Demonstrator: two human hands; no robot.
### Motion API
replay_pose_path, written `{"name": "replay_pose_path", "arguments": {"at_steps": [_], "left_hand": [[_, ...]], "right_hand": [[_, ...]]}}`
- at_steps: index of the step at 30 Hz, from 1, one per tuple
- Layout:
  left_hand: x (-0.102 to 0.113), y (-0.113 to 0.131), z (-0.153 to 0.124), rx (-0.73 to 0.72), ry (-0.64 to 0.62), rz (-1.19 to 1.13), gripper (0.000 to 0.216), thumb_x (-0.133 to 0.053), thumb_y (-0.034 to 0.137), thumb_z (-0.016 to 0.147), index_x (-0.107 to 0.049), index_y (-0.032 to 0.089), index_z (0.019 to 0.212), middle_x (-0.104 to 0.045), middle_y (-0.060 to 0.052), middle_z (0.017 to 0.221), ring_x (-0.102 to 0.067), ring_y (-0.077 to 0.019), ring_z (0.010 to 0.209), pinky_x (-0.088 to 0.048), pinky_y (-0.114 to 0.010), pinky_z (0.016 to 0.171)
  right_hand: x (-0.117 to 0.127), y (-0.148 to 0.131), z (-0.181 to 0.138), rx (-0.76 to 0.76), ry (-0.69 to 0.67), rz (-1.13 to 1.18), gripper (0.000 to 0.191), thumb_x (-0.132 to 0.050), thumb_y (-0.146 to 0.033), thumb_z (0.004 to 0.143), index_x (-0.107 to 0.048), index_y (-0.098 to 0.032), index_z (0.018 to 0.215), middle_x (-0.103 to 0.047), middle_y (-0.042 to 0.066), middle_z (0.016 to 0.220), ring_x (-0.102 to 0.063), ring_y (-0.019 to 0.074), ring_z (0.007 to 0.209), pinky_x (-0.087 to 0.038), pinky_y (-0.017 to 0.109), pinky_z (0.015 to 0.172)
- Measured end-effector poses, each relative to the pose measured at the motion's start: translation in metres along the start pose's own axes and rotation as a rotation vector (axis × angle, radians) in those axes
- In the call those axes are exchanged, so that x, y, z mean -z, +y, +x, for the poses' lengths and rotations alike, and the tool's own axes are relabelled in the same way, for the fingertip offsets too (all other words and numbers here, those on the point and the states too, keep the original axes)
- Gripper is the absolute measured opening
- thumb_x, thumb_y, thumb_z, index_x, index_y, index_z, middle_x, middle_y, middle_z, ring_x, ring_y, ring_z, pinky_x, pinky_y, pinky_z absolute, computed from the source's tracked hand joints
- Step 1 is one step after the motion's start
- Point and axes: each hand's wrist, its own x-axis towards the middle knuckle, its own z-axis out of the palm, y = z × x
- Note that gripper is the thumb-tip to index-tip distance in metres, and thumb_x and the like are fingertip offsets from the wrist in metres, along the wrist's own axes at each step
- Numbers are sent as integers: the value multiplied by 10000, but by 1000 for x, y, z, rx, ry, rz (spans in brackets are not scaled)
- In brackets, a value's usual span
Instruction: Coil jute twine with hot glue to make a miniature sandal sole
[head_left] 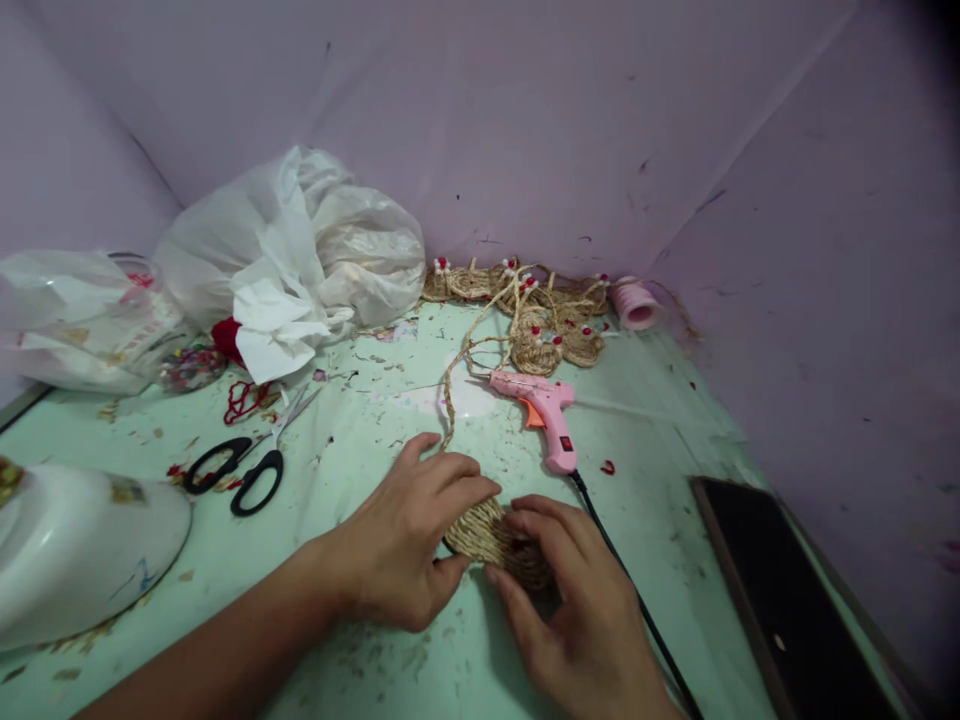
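The left hand (409, 535) reaches in from the lower left, its forearm slanting up across the pale green table (337, 660), back of the hand uppermost and fingers pointing right; the right hand (577, 600) comes from the lower right, its fingers curled over and pointing up and leftward; between them, low in the middle of the view, is a woven straw piece (478, 532); the left fingers are closed on its left part, bent fingers along the far edge and thumb at the near edge, while another finger lifts away at the far side, its tip just beside a braided cord (450, 390); the right fingers grip the other end, fingertips on the far side and thumb on the near side, partly hiding it; the two thumb tips nearly meet; beyond the hands lies a pink glue gun (555, 425), nozzle to the left, its black cable (626, 565) passing to the right of the right hand; black-handled scissors (259, 480) lie open to the left; a dark flat slab (787, 600) rests at the right.
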Motion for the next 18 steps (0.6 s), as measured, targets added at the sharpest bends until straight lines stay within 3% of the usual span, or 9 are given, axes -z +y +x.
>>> {"name": "replay_pose_path", "arguments": {"at_steps": [3,5,9,11,13,15,18], "left_hand": [[-2,-1,-2,-35,51,-48,586,-532,65,686,-404,156,1250,-541,-120,1134,-479,-241,1109,-289,-458,1039],[-6,0,-3,11,87,-145,588,-510,56,712,-394,182,1275,-540,-107,1163,-491,-222,1113,-380,-394,982],[-12,7,2,372,168,-422,545,-533,94,694,-480,213,1223,-611,-63,1048,-590,-204,952,-468,-364,850],[-12,12,6,571,176,-686,516,-565,117,659,-519,188,1168,-637,-61,980,-618,-204,885,-492,-345,782],[-10,16,11,682,195,-971,492,-613,157,634,-529,154,1119,-649,-72,951,-627,-201,848,-502,-315,723],[-8,19,13,718,233,-1138,483,-656,177,612,-538,135,1079,-655,-76,932,-625,-190,828,-498,-292,703],[-7,20,13,692,286,-1201,477,-694,171,596,-555,131,1050,-665,-74,904,-621,-185,833,-490,-288,723]], "right_hand": [[-2,0,-1,-66,80,38,399,-615,-209,784,-490,-190,1162,-549,141,1162,-543,266,1067,-501,431,852],[-2,-1,2,-228,108,154,413,-610,-245,790,-494,-194,1183,-571,132,1159,-562,263,1060,-493,437,863],[4,-6,13,-622,-19,572,378,-635,-294,737,-559,-196,1094,-667,71,935,-658,211,825,-533,342,716],[7,-7,19,-783,-49,800,433,-700,-320,670,-562,-192,1060,-680,48,852,-660,193,721,-523,309,632],[9,-7,22,-908,-53,1017,491,-763,-325,609,-555,-192,1034,-683,26,799,-646,168,644,-499,282,577],[9,-6,23,-975,-34,1165,516,-809,-305,562,-557,-191,997,-682,8,772,-635,146,613,-483,262,572],[6,-7,22,-984,-5,1234,489,-836,-279,539,-568,-185,938,-682,2,757,-632,135,614,-477,253,588]]}}
